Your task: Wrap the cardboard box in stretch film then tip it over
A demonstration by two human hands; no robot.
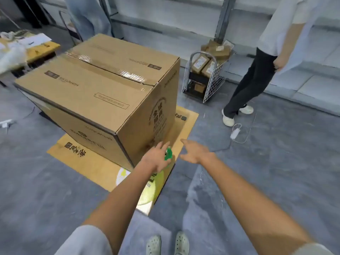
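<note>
both arms stretched forward, left hand (pixel 158 158) grip on green handle (pixel 168 154), right hand (pixel 193 151) fingers spread

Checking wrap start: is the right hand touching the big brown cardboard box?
Apart. Head view shows flat cardboard sheet between the open right hand and the big brown cardboard box.

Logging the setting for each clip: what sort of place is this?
Probably a warehouse or packing room: a large taped cardboard box on flattened cardboard, a wire cart of small parcels, and metal shelving behind.
</note>
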